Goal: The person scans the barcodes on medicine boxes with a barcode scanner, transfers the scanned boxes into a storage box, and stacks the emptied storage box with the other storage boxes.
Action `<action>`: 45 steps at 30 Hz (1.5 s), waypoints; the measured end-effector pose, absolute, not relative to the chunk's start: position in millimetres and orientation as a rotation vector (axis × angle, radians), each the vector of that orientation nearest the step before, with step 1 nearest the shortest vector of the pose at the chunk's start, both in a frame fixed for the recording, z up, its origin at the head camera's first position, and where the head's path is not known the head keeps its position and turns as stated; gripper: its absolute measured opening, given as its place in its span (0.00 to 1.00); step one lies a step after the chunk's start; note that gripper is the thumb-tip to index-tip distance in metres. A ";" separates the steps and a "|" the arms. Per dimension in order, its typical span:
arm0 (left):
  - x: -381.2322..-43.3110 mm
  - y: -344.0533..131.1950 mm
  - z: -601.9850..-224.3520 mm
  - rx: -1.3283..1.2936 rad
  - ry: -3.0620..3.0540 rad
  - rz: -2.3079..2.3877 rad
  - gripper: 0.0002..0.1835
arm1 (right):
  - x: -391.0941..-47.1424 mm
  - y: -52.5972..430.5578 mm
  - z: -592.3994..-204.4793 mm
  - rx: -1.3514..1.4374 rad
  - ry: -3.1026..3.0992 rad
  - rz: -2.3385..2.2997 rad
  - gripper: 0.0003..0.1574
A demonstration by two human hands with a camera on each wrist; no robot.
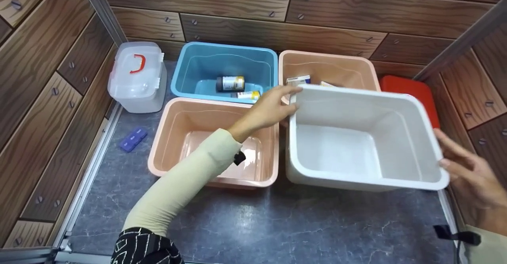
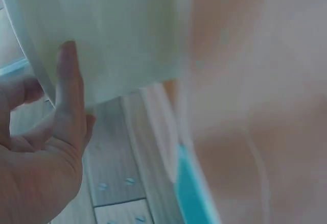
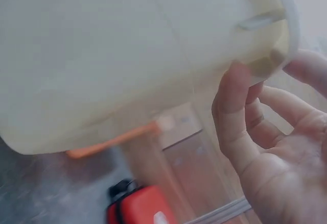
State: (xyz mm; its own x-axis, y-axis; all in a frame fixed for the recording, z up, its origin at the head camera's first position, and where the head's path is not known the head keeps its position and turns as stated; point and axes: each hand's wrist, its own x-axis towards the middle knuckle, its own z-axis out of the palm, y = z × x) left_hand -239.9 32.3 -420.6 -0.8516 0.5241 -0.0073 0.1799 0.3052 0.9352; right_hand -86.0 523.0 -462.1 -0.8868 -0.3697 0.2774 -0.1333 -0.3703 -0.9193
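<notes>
A white plastic bin (image 1: 336,149) is held between both hands at the right of the head view, its open top facing up toward the camera. My left hand (image 1: 273,107) pinches the rim at its far left corner, thumb on one side and fingers on the other. At the opposite end my right hand (image 1: 473,175) grips the right rim. The right wrist view shows the curled fingers (image 3: 232,106) against the bin's outer wall. The bin overlaps the front of a peach bin (image 1: 328,56) behind it, which hides part of that bin's contents.
A blue bin (image 1: 180,73) holds a dark bottle (image 1: 233,83) and a small white-and-yellow package (image 1: 248,95). Before it stands another peach bin (image 1: 158,145). Left are a clear box (image 1: 138,77) with a red handle and a purple pill organizer (image 1: 133,139). A red case (image 1: 416,97) lies back right.
</notes>
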 end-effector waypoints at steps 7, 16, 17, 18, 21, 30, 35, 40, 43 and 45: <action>-240.9 4.8 -375.4 0.550 2.016 1.848 0.30 | -94.1 497.3 -425.2 -0.783 1.562 -2.538 0.40; -248.5 -79.9 -351.1 0.436 2.133 1.950 0.28 | -119.6 410.0 -406.7 -0.830 1.442 -2.547 0.42; -248.6 -90.7 -351.0 0.412 2.151 1.958 0.27 | -122.4 397.0 -406.2 -0.832 1.459 -2.539 0.42; -248.6 -101.4 -351.1 0.381 2.163 1.971 0.26 | -124.9 384.0 -405.7 -0.837 1.472 -2.528 0.42; -248.1 -133.1 -353.4 0.291 2.238 1.980 0.25 | -130.5 346.5 -404.6 -0.822 1.533 -2.482 0.44; -239.3 -212.4 -360.5 0.016 2.238 2.148 0.21 | -136.8 254.8 -414.8 -0.761 1.737 -2.302 0.55; -235.4 -245.2 -371.5 -0.089 2.245 2.205 0.18 | -140.2 218.1 -425.7 -0.747 1.855 -2.196 0.62; -233.4 -269.1 -390.5 -0.084 2.244 2.049 0.24 | -142.3 204.5 -443.9 -0.690 1.949 -2.060 0.63; -233.1 -277.0 -405.2 0.024 2.295 1.791 0.30 | -142.6 206.8 -457.2 -0.703 2.018 -2.003 0.61; -233.1 -280.8 -415.3 0.118 2.308 1.653 0.33 | -142.7 208.5 -465.4 -0.718 2.055 -1.966 0.61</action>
